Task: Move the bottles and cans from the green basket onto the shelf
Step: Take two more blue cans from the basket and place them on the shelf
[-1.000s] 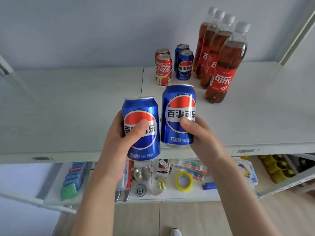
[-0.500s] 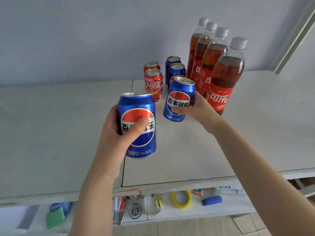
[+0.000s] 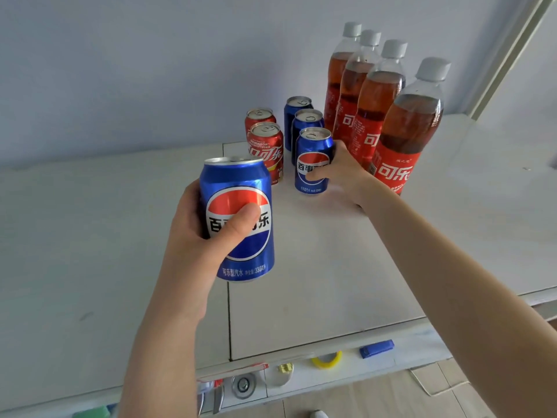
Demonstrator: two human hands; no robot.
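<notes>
At the front of the blue row, the right hand (image 3: pixel 337 173) curls thumb and fingers round a blue can (image 3: pixel 313 164), whose base now looks to meet the shelf (image 3: pixel 331 282) (actual contact is hard to confirm from this angle). A second ago that can was level with its twin out at the shelf edge. Half a second ago it was still in the air, and since then it has gone back and down. It stands upright just in front of the placed blue cans (image 3: pixel 307 122), with the red cans (image 3: pixel 265 146) to its left and the cola bottles (image 3: pixel 404 140) just beside the hand on the right.

The left hand (image 3: pixel 199 236) grips the second blue can (image 3: pixel 238 218), thumb across the logo. It holds the can upright above the front part of the shelf, much as before and well apart from the row.

By my reading, the first can is as good as delivered and needs only the fingers to let go. The second should follow, probably into the same row. The green basket is out of view, so what remains in it cannot be told.
</notes>
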